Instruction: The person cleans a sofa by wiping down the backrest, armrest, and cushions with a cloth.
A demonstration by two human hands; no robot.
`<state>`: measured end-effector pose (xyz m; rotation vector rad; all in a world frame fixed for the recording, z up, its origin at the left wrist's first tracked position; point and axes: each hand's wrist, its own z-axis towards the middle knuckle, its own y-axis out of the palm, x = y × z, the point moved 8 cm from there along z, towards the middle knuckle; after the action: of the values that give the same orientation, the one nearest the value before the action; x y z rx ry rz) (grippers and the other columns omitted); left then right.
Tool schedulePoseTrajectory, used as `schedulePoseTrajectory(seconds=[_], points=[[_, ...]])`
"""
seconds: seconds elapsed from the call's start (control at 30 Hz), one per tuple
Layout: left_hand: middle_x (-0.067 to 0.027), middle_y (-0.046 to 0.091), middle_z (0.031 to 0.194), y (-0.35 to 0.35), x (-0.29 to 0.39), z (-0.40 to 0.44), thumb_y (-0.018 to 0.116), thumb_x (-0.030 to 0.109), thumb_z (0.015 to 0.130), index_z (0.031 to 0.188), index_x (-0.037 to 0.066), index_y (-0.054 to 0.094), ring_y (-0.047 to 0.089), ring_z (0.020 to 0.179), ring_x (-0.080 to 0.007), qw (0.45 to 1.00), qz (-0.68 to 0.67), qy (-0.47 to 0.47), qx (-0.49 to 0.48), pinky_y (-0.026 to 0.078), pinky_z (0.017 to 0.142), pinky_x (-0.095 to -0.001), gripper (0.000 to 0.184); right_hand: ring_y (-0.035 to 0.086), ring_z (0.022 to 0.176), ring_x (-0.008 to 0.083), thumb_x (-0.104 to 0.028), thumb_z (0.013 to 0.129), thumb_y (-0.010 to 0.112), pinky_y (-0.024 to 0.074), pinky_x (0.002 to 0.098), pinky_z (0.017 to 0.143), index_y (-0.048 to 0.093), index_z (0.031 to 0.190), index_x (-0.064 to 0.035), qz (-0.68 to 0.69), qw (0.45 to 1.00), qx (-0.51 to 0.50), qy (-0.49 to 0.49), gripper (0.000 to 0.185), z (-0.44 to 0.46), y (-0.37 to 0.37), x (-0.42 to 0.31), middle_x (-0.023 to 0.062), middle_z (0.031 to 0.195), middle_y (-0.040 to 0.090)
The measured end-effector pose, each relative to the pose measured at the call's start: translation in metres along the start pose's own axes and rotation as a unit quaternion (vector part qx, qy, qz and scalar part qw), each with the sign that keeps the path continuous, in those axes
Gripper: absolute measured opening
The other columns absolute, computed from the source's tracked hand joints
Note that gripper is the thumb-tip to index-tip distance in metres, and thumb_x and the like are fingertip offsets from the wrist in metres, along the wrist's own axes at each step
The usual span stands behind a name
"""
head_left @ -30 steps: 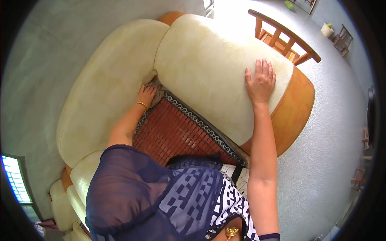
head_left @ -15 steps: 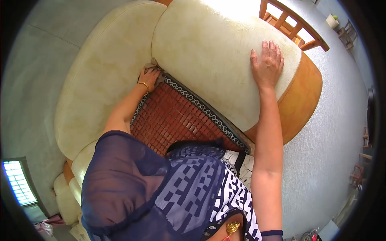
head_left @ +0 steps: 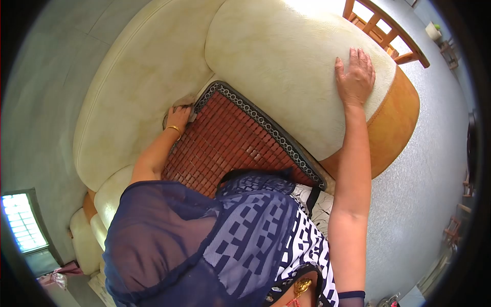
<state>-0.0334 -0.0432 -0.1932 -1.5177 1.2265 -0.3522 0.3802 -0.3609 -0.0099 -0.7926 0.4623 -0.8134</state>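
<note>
My left hand [head_left: 178,117], with a gold bangle at its wrist, is closed on a greyish-brown cloth [head_left: 186,101]. It presses the cloth where the cream sofa backrest [head_left: 138,77] meets the left edge of a reddish-brown tile seat mat [head_left: 230,130]. The mat has a dark border with a pale ring pattern, and its far corner shows. The fingertips are partly hidden by the cloth. My right hand [head_left: 355,82] lies flat on the cream armrest [head_left: 276,66], fingers stretched forward and holding nothing.
An orange-tan panel [head_left: 396,123] forms the armrest's outer side. Beyond it stands a wooden chair [head_left: 391,36] on the grey floor [head_left: 409,179]. More cream sofa cushions [head_left: 84,240] show at lower left, near a bright window [head_left: 23,222].
My left hand and the cloth have moved from the sofa's inner corner toward me along the backrest, uncovering the mat's far corner. My right hand stays on the armrest; the view has shifted slightly.
</note>
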Motion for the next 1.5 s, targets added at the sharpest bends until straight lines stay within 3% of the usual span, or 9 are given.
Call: schedulePoseTrajectory(seconds=[0.43, 0.57, 0.83, 1.03, 1.1, 1.13, 1.23, 1.37, 1.5], points=[[-0.0026, 0.058, 0.122, 0.080, -0.055, -0.117, 0.051, 0.011, 0.087, 0.129, 0.015, 0.041, 0.048, 0.118, -0.0197, 0.991, 0.028, -0.075, -0.104, 0.032, 0.100, -0.0441, 0.044, 0.040, 0.130, 0.0216, -0.046, 0.088, 0.050, 0.0277, 0.0373, 0.111, 0.055, 0.127, -0.0158, -0.039, 0.999, -0.010, -0.001, 0.049, -0.002, 0.004, 0.000, 0.0052, 0.134, 0.051], [-0.0033, 0.058, 0.123, 0.120, -0.089, -0.176, 0.054, 0.012, 0.086, 0.127, 0.016, 0.045, 0.047, 0.121, -0.0189, 0.973, 0.011, -0.133, -0.186, 0.024, 0.107, -0.0464, 0.042, 0.040, 0.130, 0.0214, -0.046, 0.089, 0.049, 0.0276, 0.0378, 0.111, 0.055, 0.127, -0.0159, -0.051, 0.999, -0.017, 0.002, 0.049, 0.000, 0.003, 0.000, 0.0054, 0.135, 0.051], [-0.0034, 0.057, 0.126, 0.069, -0.075, -0.179, 0.060, 0.024, 0.080, 0.127, 0.017, 0.048, 0.047, 0.123, -0.0205, 0.928, 0.035, -0.179, -0.325, 0.023, 0.106, -0.0554, 0.049, 0.039, 0.131, 0.0210, -0.046, 0.089, 0.049, 0.0273, 0.0381, 0.111, 0.055, 0.128, -0.0160, -0.059, 0.998, -0.017, 0.002, 0.049, -0.001, 0.007, 0.002, 0.0052, 0.135, 0.051], [-0.0057, 0.061, 0.121, 0.087, -0.101, -0.172, 0.063, 0.026, 0.073, 0.111, 0.014, 0.063, 0.058, 0.110, -0.0236, 0.832, 0.063, -0.264, -0.483, 0.043, 0.091, -0.0450, 0.040, 0.039, 0.131, 0.0226, -0.046, 0.089, 0.047, 0.0268, 0.0389, 0.111, 0.054, 0.128, -0.0151, -0.054, 0.998, -0.016, -0.002, 0.050, -0.002, 0.007, 0.001, 0.0066, 0.136, 0.050], [-0.0056, 0.066, 0.099, 0.086, -0.109, -0.175, 0.063, 0.027, 0.072, 0.091, 0.011, 0.068, 0.062, 0.092, -0.0211, 0.778, 0.005, -0.275, -0.564, 0.048, 0.074, -0.0337, 0.025, 0.039, 0.131, 0.0233, -0.045, 0.089, 0.046, 0.0267, 0.0392, 0.111, 0.053, 0.129, -0.0148, -0.066, 0.998, -0.016, -0.006, 0.050, 0.001, 0.006, 0.003, 0.0072, 0.136, 0.050], [-0.0056, 0.066, 0.099, 0.103, -0.127, -0.168, 0.063, 0.027, 0.072, 0.091, 0.011, 0.068, 0.062, 0.092, -0.0211, 0.783, 0.005, -0.269, -0.561, 0.048, 0.074, -0.0337, 0.025, 0.039, 0.131, 0.0239, -0.045, 0.090, 0.046, 0.0265, 0.0395, 0.111, 0.053, 0.129, -0.0143, -0.062, 0.998, -0.015, -0.009, 0.050, 0.000, 0.006, 0.001, 0.0074, 0.135, 0.050], [-0.0017, 0.060, 0.071, 0.154, -0.191, -0.147, 0.066, 0.031, 0.069, 0.072, 0.012, 0.065, 0.053, 0.065, -0.0135, 0.789, -0.281, -0.259, -0.480, 0.043, 0.058, -0.0307, 0.019, 0.038, 0.131, 0.0249, -0.045, 0.090, 0.046, 0.0250, 0.0407, 0.111, 0.051, 0.130, -0.0130, -0.058, 0.998, -0.022, -0.013, 0.052, -0.002, 0.005, 0.000, 0.0083, 0.137, 0.048], [0.0025, 0.056, 0.066, 0.036, -0.172, -0.117, 0.067, 0.030, 0.071, 0.069, 0.012, 0.063, 0.051, 0.062, -0.0088, 0.761, -0.457, -0.257, -0.383, 0.041, 0.055, -0.0293, 0.018, 0.036, 0.133, 0.0257, -0.047, 0.091, 0.044, 0.0234, 0.0424, 0.111, 0.050, 0.131, -0.0115, -0.042, 0.998, -0.033, -0.019, 0.054, 0.000, 0.009, 0.001, 0.0102, 0.138, 0.046], [-0.0039, 0.064, 0.090, -0.078, -0.089, -0.036, 0.064, 0.025, 0.077, 0.100, 0.005, 0.062, 0.056, 0.080, -0.0098, 0.679, -0.727, -0.042, -0.098, 0.047, 0.069, -0.0275, 0.031, 0.038, 0.130, 0.0290, -0.039, 0.090, 0.050, 0.0259, 0.0441, 0.110, 0.050, 0.129, -0.0089, -0.039, 0.996, -0.046, -0.059, 0.049, 0.000, 0.003, -0.001, 0.0136, 0.135, 0.047]])
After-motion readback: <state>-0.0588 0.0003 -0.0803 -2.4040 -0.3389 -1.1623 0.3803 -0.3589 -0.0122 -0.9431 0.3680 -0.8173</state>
